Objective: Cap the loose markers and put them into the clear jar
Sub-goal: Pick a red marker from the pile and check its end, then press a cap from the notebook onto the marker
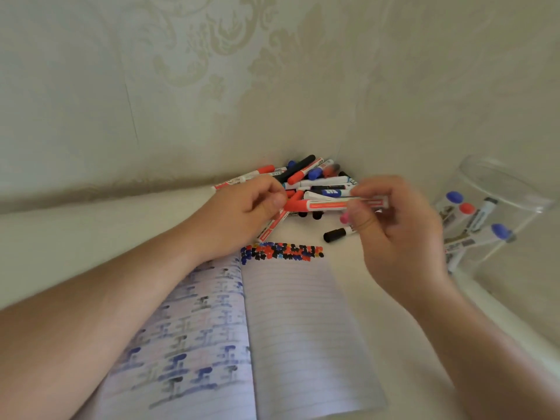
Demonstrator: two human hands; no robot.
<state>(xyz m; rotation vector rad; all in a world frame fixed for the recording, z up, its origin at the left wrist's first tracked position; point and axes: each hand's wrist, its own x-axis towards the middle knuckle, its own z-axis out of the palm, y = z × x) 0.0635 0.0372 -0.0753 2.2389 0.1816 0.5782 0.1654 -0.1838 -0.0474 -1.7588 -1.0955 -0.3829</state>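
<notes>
Corner nook: pale damask-pattern wallpaper [212, 71] on the walls, off-white tabletop [348, 283] running into the corner.

Open lined notebook [288, 322] lies flat in the foreground. Left page shows bled-through blue/black ink marks; right page has a band of red, blue and black marker dots [281, 252] along its top edge.

Marker pile [315, 177] sits in the corner, behind the hands: mixed red, blue and black caps, white barrels, lying crossed over each other. One black-capped marker [338, 234] lies apart from the pile, on the table just beside the notebook's top right corner.

Both hands are raised over the table in front of the pile, on one red marker [333, 204], held roughly horizontal. Left hand [242, 207] has fingers curled, thumb and fingertips pinching the red cap end. Right hand [400, 225] has fingers curled round the barrel end, thumb underneath. Cap looks seated on the barrel, but can't tell if fully pressed home. Small pink spot shows near the right thumb; can't tell what it is.

Clear jar [497, 213] stands at the right, by the wall, near the right hand but not touching it. It holds several capped markers [472, 225], blue and red caps visible, leaning inside.
</notes>
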